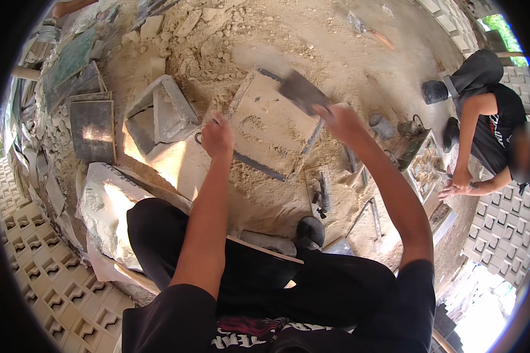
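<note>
My right hand (340, 122) is closed on a flat, rectangular, dark grey metal blade (304, 94), gripping it at its near right end. The blade is slanted over the upper right edge of a square, dark-edged mould (271, 126) filled with sandy tan material; it is a little blurred, so I can't tell whether it touches the fill. The mould lies flat in front of me on the powdery tan ground (359, 88), turned so that one corner points toward me. My left hand (218, 136) is curled into a fist just beside the mould's left edge. A small dark metal ring (198, 138) shows by that fist, but I can't make out whether my fingers hold it.

Left of my fist sits an angular, open-sided grey concrete form (162, 115), and further left a dark square panel (92, 130) leans beside rubble. Nearer my knees lies a black-handled hand tool (321, 197) on a flat base. Toward the top right is a trowel with an orange-brown wooden handle (383, 40). A grey cylindrical cup (381, 126) stands beyond my right forearm, and at far right a co-worker in dark clothes (503, 117) bends with both hands low near a patterned, pale-framed mould (424, 167).
</note>
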Demonstrator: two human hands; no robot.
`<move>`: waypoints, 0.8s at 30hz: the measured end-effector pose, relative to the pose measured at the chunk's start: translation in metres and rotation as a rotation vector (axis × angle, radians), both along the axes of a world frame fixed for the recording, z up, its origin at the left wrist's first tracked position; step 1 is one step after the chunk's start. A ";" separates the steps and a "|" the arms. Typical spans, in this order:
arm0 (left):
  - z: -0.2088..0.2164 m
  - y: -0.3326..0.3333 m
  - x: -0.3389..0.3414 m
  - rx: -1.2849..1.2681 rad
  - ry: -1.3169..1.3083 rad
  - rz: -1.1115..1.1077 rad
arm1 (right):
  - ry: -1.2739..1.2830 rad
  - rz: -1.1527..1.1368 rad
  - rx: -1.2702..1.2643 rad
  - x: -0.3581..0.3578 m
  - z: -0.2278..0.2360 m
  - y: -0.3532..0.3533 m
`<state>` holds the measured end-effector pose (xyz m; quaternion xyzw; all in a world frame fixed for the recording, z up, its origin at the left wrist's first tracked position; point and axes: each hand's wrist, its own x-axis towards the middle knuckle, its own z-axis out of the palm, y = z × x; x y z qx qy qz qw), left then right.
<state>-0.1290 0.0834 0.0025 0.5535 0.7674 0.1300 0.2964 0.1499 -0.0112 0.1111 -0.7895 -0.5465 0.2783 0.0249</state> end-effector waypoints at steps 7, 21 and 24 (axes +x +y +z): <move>0.006 -0.002 -0.003 0.026 -0.018 -0.002 | -0.276 0.445 -0.058 -0.017 -0.031 0.013; 0.008 -0.010 -0.004 0.210 0.012 -0.149 | -0.008 -0.085 -0.046 -0.003 0.006 -0.024; 0.013 -0.011 0.012 0.533 -0.037 -0.474 | -0.038 0.084 0.065 -0.046 0.009 0.038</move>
